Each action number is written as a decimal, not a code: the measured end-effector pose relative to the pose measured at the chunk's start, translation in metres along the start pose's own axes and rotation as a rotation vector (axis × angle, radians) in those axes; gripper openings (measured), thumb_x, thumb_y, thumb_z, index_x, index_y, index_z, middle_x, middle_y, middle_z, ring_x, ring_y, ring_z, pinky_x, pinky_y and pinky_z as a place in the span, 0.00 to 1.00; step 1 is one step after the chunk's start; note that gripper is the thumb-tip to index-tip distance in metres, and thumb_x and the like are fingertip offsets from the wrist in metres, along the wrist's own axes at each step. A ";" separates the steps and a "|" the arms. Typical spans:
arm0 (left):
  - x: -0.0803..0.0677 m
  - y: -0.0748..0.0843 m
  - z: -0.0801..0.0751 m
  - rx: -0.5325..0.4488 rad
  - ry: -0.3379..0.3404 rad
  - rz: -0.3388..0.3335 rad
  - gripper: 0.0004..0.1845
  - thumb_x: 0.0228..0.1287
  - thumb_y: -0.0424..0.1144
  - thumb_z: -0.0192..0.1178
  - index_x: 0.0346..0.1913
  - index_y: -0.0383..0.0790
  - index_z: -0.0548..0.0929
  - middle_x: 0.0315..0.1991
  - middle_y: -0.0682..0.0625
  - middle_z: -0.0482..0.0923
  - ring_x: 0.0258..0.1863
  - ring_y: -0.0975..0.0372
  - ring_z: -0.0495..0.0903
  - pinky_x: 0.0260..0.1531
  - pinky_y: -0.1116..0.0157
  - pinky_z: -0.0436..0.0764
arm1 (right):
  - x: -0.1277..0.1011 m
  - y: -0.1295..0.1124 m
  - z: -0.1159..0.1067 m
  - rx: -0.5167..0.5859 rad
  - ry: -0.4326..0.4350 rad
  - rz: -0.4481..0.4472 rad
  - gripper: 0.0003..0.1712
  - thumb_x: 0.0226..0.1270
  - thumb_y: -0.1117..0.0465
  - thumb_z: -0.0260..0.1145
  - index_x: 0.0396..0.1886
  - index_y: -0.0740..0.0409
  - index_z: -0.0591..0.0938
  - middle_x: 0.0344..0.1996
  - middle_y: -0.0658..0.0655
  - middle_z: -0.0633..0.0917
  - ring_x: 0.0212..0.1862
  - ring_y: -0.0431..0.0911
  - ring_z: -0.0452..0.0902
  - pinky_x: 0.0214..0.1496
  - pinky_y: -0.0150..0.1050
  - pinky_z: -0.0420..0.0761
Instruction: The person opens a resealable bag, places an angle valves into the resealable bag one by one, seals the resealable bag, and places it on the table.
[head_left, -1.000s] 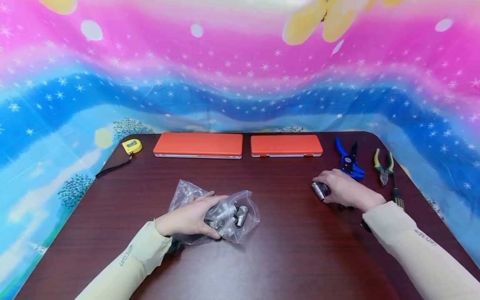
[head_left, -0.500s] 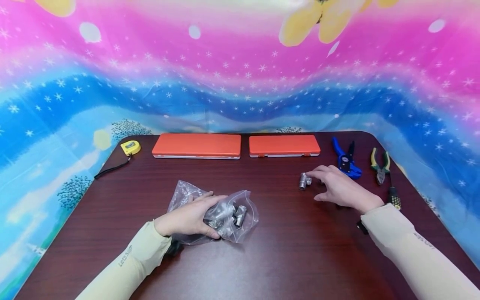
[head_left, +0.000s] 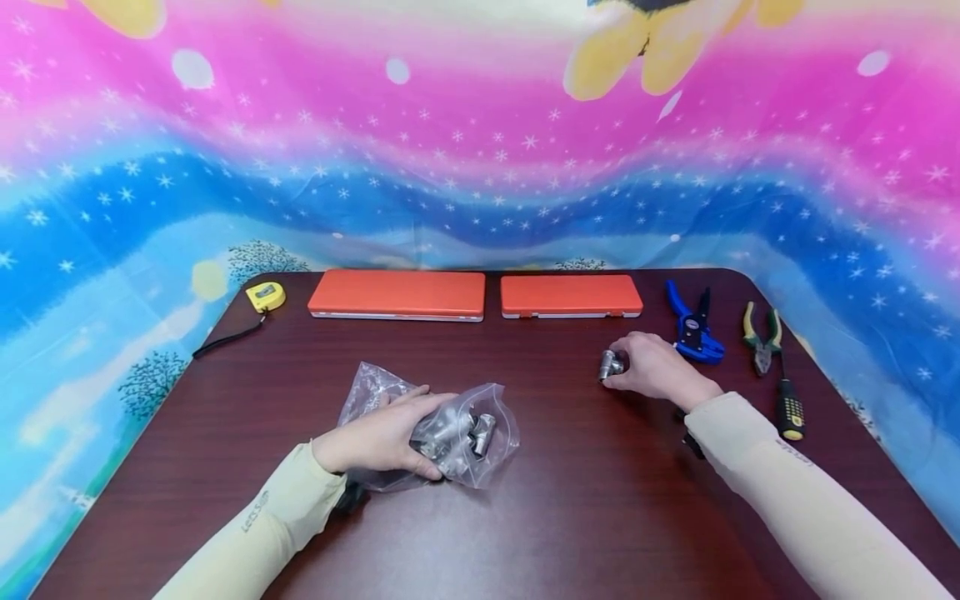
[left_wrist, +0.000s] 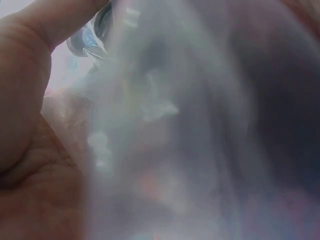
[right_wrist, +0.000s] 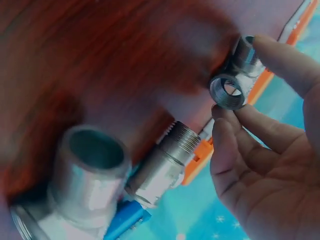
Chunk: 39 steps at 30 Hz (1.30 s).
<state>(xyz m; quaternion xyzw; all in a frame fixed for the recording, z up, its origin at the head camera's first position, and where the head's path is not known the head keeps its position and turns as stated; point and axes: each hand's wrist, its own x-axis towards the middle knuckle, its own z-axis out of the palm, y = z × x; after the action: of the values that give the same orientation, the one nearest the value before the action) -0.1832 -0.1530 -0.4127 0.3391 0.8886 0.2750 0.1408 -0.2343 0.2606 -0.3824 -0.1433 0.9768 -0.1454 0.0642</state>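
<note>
My left hand (head_left: 382, 433) grips a clear zip bag (head_left: 369, 390) near the middle of the table; silver metal fittings (head_left: 483, 435) show through its right end. In the left wrist view the blurred plastic fills most of the picture, beside part of the hand (left_wrist: 25, 100). Farther right, my right hand (head_left: 652, 367) pinches a silver threaded pipe tee (head_left: 606, 365) low over the table. The right wrist view shows the tee (right_wrist: 245, 57) between fingertips, its threaded opening visible. Two more metal fittings, one large (right_wrist: 90, 185) and one smaller (right_wrist: 162, 162), are nearer that camera.
Two orange cases (head_left: 397, 293) (head_left: 572, 295) lie along the back edge. A yellow tape measure (head_left: 266, 296) is at the back left. At right are a blue-handled tool (head_left: 697, 337), pliers (head_left: 762, 346) and a screwdriver (head_left: 791, 412). A patterned cloth (head_left: 465, 167) hangs behind the table.
The tee has shifted left since one second ago. Half a second ago my right fingers were spread beside it; now they have closed on it. My left hand stays on the bag.
</note>
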 end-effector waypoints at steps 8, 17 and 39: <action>0.000 -0.001 0.000 -0.009 -0.005 0.000 0.55 0.43 0.54 0.79 0.75 0.48 0.64 0.70 0.48 0.68 0.75 0.42 0.50 0.59 0.25 0.45 | -0.023 -0.036 0.006 0.049 0.147 -0.106 0.24 0.51 0.52 0.78 0.45 0.62 0.86 0.37 0.55 0.84 0.39 0.48 0.79 0.45 0.51 0.80; 0.000 0.002 -0.002 -0.006 -0.005 -0.002 0.54 0.43 0.55 0.79 0.75 0.48 0.63 0.70 0.48 0.67 0.74 0.41 0.51 0.59 0.25 0.45 | -0.054 -0.123 0.033 0.076 0.245 -0.333 0.28 0.45 0.50 0.81 0.46 0.59 0.86 0.36 0.48 0.82 0.36 0.42 0.79 0.42 0.40 0.82; 0.000 0.000 -0.001 -0.019 -0.004 0.000 0.60 0.39 0.55 0.81 0.76 0.50 0.59 0.72 0.44 0.63 0.74 0.41 0.52 0.62 0.28 0.48 | -0.031 -0.180 0.068 0.001 0.248 -0.336 0.23 0.52 0.49 0.79 0.46 0.54 0.86 0.46 0.50 0.84 0.42 0.45 0.83 0.36 0.45 0.83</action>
<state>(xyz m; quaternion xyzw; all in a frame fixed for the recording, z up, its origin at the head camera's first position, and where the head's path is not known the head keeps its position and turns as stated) -0.1837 -0.1531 -0.4113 0.3384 0.8857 0.2825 0.1457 -0.1465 0.0869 -0.3895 -0.2853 0.9395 -0.1711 -0.0815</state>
